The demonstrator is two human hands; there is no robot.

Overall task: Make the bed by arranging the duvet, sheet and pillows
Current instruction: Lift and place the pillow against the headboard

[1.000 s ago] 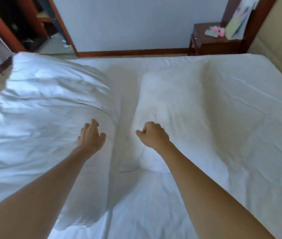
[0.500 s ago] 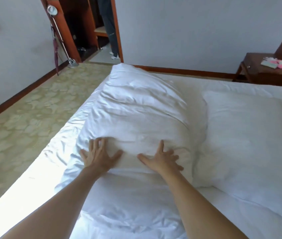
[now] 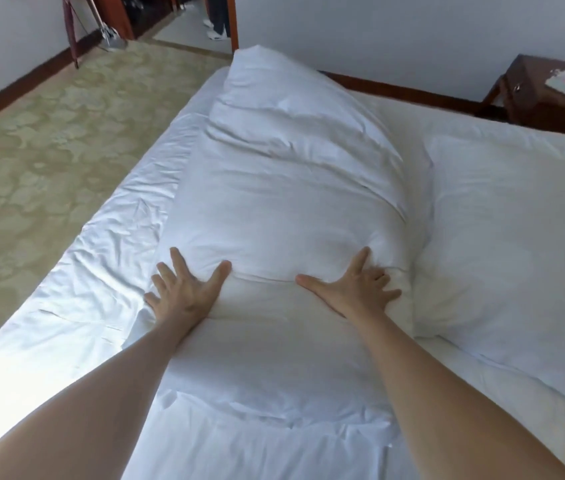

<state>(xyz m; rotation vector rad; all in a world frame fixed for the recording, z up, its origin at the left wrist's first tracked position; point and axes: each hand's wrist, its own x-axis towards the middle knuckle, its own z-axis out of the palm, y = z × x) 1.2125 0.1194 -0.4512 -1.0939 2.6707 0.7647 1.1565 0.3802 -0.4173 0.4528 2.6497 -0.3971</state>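
White pillow lengthwise away, left hand, right hand flat on it

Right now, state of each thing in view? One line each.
left hand: open, fingers spread, pressing the near pillow
right hand: open, fingers spread, pressing the same pillow
near pillow: lying on the bed, creased, dented under both hands
far pillow: lying flat beside it, touching it
sheet: spread, wrinkled
nightstand: small items on top
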